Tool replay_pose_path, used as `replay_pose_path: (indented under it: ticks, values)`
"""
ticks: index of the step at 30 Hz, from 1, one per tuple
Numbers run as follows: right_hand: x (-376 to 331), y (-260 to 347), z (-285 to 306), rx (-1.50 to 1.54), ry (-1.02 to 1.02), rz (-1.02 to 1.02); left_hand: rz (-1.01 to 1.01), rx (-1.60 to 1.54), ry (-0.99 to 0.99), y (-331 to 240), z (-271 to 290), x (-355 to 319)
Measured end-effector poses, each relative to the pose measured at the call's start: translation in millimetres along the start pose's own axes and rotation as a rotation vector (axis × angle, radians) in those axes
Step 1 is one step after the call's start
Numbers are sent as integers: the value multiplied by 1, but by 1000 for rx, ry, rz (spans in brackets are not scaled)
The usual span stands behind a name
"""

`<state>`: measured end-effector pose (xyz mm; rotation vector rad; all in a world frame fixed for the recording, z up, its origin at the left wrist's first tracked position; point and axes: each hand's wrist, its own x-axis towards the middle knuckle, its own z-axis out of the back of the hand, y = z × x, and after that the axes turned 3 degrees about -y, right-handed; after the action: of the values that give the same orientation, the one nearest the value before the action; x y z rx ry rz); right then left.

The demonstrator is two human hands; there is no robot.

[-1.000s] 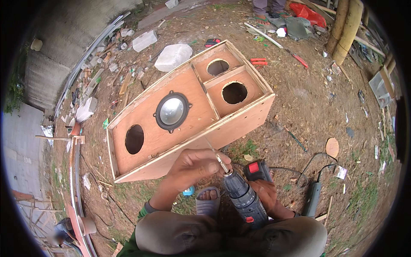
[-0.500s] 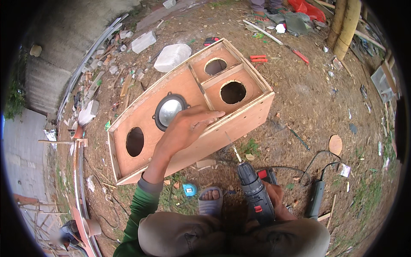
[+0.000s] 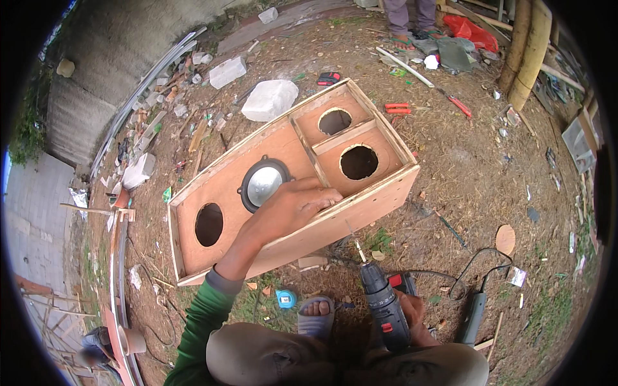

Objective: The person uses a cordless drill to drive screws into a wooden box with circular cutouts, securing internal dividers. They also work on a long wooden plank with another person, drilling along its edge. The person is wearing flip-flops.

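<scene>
A plywood speaker box [image 3: 219, 186] lies on the dirt, with a round silver speaker [image 3: 264, 184] mounted in its face and three open round holes. My left hand [image 3: 293, 207] rests flat on the box's near edge, just right of the speaker, holding nothing. My right hand [image 3: 412, 315] grips a dark cordless drill [image 3: 384, 305] low in the view. The drill's bit [image 3: 355, 244] points up toward the box's front side without touching it.
A cable and a black corded tool [image 3: 473, 312] lie to the right of the drill. White rubble blocks [image 3: 269, 100], red-handled pliers [image 3: 397, 108] and scrap lie behind the box. Another person's legs [image 3: 412, 16] stand at the top. My sandalled foot [image 3: 315, 315] and a small blue tape measure [image 3: 285, 298] are below the box.
My left hand left the drill's bit and reached forward onto the box edge. The drill dropped lower and to the right.
</scene>
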<state>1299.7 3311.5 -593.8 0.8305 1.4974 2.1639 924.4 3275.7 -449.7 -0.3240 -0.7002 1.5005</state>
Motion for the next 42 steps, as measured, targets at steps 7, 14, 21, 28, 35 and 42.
replay_pose_path:
  ticks: [7, 14, 21, 28, 35, 42]
  values:
    - [-1, -12, -4, 8, -5, -22, -70, -48, -23, 5, 0, 3]
    - [-2, -12, -4, 114, 17, -177, 132, -85, 2, -2, 6, -2]
    - [4, -8, 7, -69, 4, 87, 902, -406, -26, -1, 19, 30]
    - [15, -11, 16, -125, 22, 153, 791, -141, -26, -3, 3, 52]
    - [27, -8, 16, -103, 24, 165, 847, -210, -115, -1, -4, 50]
    - [29, -14, 14, -92, 35, 130, 881, -290, -81, -4, 1, 53]
